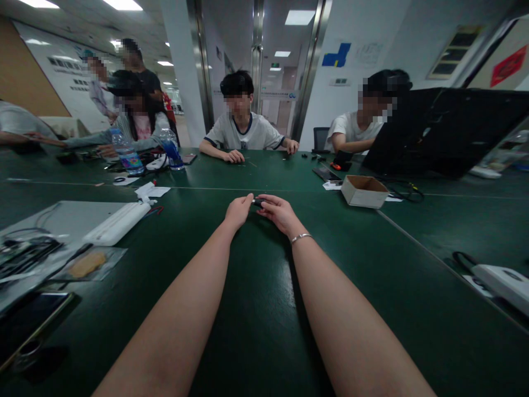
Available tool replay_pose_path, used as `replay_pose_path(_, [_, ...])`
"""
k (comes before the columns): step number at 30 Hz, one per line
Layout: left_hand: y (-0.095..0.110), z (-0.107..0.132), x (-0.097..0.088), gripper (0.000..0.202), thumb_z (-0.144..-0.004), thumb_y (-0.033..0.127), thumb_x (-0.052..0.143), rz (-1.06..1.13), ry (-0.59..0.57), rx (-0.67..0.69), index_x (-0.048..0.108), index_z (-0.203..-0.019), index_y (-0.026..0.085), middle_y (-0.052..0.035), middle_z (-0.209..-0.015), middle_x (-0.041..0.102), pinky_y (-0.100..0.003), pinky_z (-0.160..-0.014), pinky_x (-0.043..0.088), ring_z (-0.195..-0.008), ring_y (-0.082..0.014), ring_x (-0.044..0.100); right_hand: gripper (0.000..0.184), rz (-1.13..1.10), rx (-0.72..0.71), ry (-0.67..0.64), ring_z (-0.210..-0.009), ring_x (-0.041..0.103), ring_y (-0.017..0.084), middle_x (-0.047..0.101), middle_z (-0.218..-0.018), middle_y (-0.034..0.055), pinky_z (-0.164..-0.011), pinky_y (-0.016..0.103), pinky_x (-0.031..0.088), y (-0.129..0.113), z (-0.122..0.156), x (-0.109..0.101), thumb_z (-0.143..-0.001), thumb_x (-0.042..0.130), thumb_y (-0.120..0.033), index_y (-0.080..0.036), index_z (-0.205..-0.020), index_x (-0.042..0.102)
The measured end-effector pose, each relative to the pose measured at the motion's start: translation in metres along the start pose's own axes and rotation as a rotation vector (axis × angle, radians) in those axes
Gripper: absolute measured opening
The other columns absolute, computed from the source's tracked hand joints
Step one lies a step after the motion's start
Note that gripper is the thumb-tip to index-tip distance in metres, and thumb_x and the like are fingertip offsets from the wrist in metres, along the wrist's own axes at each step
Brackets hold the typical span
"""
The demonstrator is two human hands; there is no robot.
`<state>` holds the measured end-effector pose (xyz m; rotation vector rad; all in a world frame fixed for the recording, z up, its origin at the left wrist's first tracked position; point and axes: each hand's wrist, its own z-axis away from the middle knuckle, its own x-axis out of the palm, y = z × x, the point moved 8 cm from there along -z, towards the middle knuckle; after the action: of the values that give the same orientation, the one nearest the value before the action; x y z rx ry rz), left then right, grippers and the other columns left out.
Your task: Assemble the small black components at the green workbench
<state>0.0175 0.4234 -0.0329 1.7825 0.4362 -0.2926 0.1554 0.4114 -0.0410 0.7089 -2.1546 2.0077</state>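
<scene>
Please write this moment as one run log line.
left hand: holds small dark object | right hand: holds it too | below: green table | right: cardboard box

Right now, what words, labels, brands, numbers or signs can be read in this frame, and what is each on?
Nothing can be read for certain.
On the wall board, far left: dark lettering, blurred.
On the glass door strip: blue print, too small.
On the red diamond sign: mark unreadable.
On the bottle label: coloured, blurred.
On the small dark object held between left hand and right hand: no text visible.
</scene>
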Motion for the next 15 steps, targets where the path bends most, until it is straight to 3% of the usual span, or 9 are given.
replay_pose_path(8, [-0.004, -0.001, -0.002, 0.046, -0.087, 0.05, 0.044, 0.031, 0.017, -0.1, 0.054, -0.055, 0.018, -0.0013, -0.053, 0.05, -0.026, -0.052, 0.027, -0.05, -0.0143, 0.043, 0.023, 0.029, -0.039, -0.026, -0.071, 0.062, 0.011, 0.069, -0.092, 0.0023, -0.073, 0.024, 0.056, -0.004, 0.001, 0.003, -0.069, 0.075, -0.01, -0.019, -0.09, 0.072])
replay_pose_path(15, [-0.015, -0.009, -0.001, 0.049, -0.086, 0.054, 0.044, 0.051, 0.033, -0.156, 0.051, -0.052, 0.019, -0.0017, -0.051, 0.051, -0.027, -0.051, 0.027, -0.048, -0.0141, 0.042, 0.029, 0.032, -0.1, -0.036, -0.091, 0.062, 0.016, 0.068, -0.099, 0.0034, -0.082, 0.027, 0.054, -0.009, 0.001, 0.005, -0.063, 0.079, -0.014, -0.019, -0.091, 0.072])
